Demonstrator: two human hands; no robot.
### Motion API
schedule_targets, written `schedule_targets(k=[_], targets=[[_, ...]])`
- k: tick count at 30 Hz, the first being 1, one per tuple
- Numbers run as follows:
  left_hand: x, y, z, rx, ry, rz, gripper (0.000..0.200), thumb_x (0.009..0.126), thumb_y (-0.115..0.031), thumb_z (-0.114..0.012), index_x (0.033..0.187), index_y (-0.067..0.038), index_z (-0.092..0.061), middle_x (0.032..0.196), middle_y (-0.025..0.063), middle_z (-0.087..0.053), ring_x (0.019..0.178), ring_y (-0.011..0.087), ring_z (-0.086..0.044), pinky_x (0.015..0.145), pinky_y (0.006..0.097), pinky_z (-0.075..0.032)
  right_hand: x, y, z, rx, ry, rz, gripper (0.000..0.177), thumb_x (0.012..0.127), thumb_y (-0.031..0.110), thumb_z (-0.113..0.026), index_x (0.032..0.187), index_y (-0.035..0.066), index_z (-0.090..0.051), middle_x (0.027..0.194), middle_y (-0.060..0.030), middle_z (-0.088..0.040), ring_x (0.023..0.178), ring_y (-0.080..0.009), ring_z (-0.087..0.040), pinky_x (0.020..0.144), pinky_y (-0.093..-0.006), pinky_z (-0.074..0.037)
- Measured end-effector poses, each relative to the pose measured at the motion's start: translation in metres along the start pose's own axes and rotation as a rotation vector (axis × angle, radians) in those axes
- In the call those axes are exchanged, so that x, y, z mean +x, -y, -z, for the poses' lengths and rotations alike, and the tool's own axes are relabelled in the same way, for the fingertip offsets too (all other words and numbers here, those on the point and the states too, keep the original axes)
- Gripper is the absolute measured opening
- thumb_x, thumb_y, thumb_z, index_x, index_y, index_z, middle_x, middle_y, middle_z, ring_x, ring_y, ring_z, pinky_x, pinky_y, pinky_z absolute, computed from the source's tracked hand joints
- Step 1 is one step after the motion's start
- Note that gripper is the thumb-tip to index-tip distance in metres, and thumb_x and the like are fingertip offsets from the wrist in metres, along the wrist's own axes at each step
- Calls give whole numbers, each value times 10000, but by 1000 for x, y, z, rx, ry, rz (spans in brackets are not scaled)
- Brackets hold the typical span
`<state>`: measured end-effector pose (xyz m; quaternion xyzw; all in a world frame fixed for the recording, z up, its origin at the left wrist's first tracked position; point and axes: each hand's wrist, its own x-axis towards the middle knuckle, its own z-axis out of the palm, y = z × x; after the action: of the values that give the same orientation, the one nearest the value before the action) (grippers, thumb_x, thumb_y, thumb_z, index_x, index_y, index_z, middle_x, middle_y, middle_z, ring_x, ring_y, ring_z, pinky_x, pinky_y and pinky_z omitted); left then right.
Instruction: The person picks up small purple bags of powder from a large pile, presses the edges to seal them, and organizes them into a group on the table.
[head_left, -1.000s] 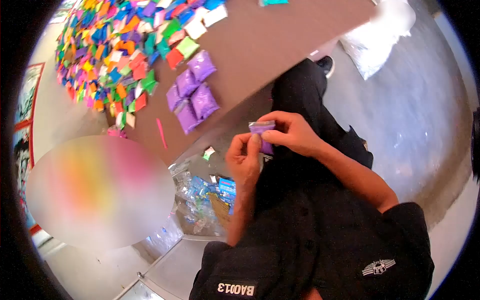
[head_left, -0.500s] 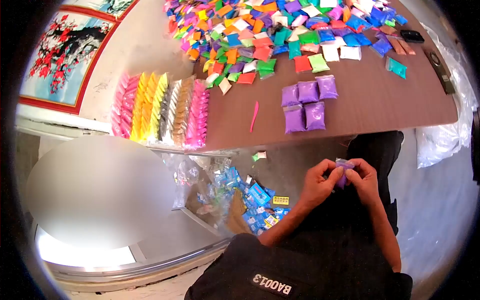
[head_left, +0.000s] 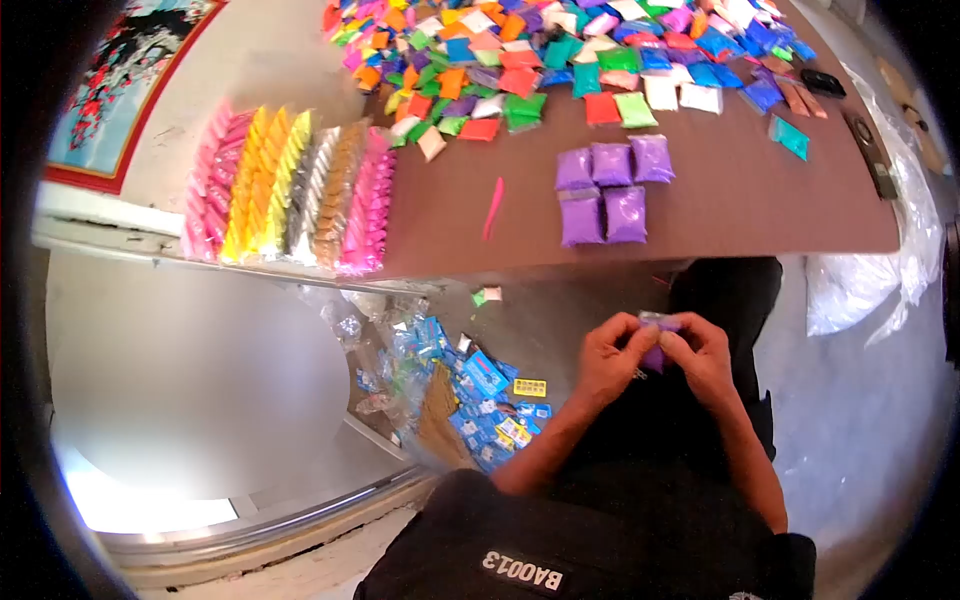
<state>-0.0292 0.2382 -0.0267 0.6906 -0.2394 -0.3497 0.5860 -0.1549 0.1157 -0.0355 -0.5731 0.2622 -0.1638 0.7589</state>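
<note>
Both my hands pinch a small clear plastic packet with purple filling (head_left: pixel 654 360), held above my lap just off the table's near edge. My left hand (head_left: pixel 612 352) grips its left side with thumb and fingers. On the other side, my right hand (head_left: pixel 702 355) closes on the packet, its thumb beside the left one. The packet's clear top edge shows above the thumbs; the fingers hide much of the rest. Several like purple packets (head_left: pixel 626 215) lie in two rows on the brown table (head_left: pixel 440 225) beyond my hands.
A pink plastic knife-like tool (head_left: pixel 493 208) lies left of the purple packets. Strips of coloured packets (head_left: pixel 255 190) line the table's left end. A heap of mixed packets (head_left: pixel 520 80) covers the back. Blue wrappers (head_left: pixel 485 375) litter the floor; clear plastic (head_left: pixel 850 290) hangs at the right.
The camera view has shifted, so the table and my hands appear farther left and slightly higher. Both hands still hold the purple packet, with little change in their grip.
</note>
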Motion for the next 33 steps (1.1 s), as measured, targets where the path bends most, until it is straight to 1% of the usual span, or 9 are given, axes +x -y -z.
schedule_targets(k=[5,7,8,12,16,19,26,28,33], targets=[[-5,-11,8,-8,-46,4,147,977,-141,-678,881,-33,-649,785,-49,-597,726,33,-506,647,216,-429,0,5,-11,54,-16,-33,235,951,171,-689,1104,-7,-672,965,-34,-688,862,-101,-637,777,-264,-529],[-7,-8,12,-64,-6,39,133,977,-146,-679,927,-24,-663,820,-34,-630,751,40,-542,673,218,-451,2,-3,-11,54,-37,-31,230,949,166,-692,1099,-7,-676,966,-32,-689,867,-99,-639,785,-264,-529],[-8,-10,13,-101,12,58,144,973,-145,-683,1003,-5,-675,865,-9,-666,788,58,-584,709,224,-479,1,-7,-13,99,-15,8,217,946,152,-694,1091,-8,-679,963,-28,-687,867,-92,-636,785,-260,-527],[-10,-14,15,-97,-9,61,168,967,-124,-686,1066,11,-680,899,13,-686,820,72,-605,735,231,-497,1,-9,-14,131,16,50,188,943,124,-696,1072,-10,-683,930,-2,-677,850,-69,-622,765,-249,-522],[-11,-8,16,-51,-17,48,159,968,-124,-686,1056,9,-682,898,6,-681,815,66,-599,730,227,-493,-1,-5,-18,130,21,59,181,940,129,-699,1059,-7,-686,897,12,-672,817,-60,-613,732,-243,-518],[-12,-8,12,-79,-29,17,175,973,-180,-687,1045,-21,-692,903,-16,-673,800,52,-578,712,222,-458,0,-10,-17,129,-1,71,177,937,132,-704,1045,-8,-687,874,16,-665,795,-53,-604,715,-235,-510],[-10,-15,7,-58,22,54,202,972,-174,-688,1064,5,-685,913,-4,-678,809,74,-592,743,237,-479,-1,-14,-9,155,-37,89,176,941,137,-707,1038,-8,-689,854,23,-661,766,-48,-594,695,-233,-503],[-11,-16,6,-40,45,68,214,971,-159,-689,1088,21,-679,929,2,-680,819,84,-601,758,246,-495,-1,-13,-8,304,-56,86,179,946,143,-709,1047,-4,-690,862,26,-659,772,-48,-590,695,-234,-503],[-10,-15,4,102,79,-2,202,991,-181,-672,1023,18,-668,898,19,-683,818,84,-604,763,253,-497,1,-13,-4,318,-40,96,210,964,159,-694,1103,4,-678,883,24,-658,785,-46,-587,701,-230,-502]])
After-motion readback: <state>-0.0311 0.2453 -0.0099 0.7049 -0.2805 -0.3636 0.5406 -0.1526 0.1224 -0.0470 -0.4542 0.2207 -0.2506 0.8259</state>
